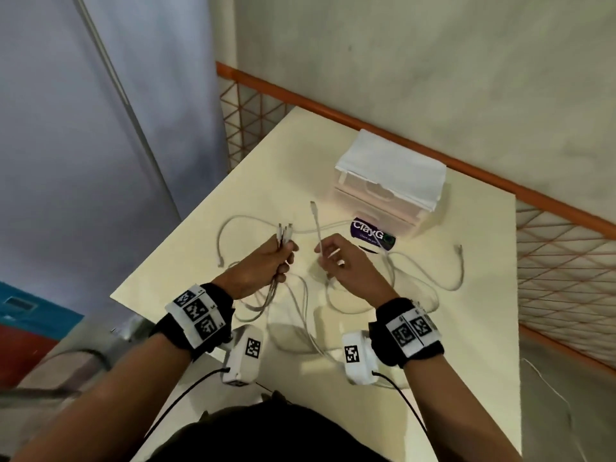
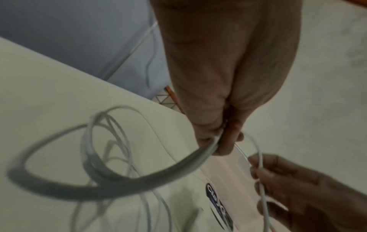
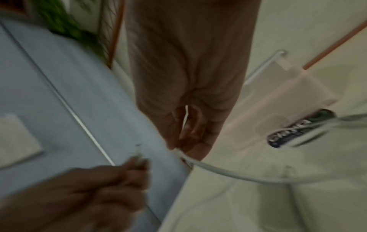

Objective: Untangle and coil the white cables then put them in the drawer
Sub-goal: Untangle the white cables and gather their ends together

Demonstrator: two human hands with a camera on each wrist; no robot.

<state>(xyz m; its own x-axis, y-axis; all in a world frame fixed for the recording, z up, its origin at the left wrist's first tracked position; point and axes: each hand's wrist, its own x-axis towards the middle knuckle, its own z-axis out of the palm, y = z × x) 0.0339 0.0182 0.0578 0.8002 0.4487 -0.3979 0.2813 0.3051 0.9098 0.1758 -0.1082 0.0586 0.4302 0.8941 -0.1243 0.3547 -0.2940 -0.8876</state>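
Note:
Several white cables lie tangled in loops on the cream table. My left hand grips a bundle of cable ends, whose plugs stick up above the fist. In the left wrist view the same hand holds the bundle as it curves down to the table. My right hand pinches a single cable that stands up with its plug on top; the right wrist view shows this cable trailing off to the right. A small pale drawer unit stands behind the hands.
A folded white cloth covers the drawer unit's top. A purple labelled packet lies in front of the unit. An orange rail with mesh runs along the table's far and right sides. The table's left edge drops off to the floor.

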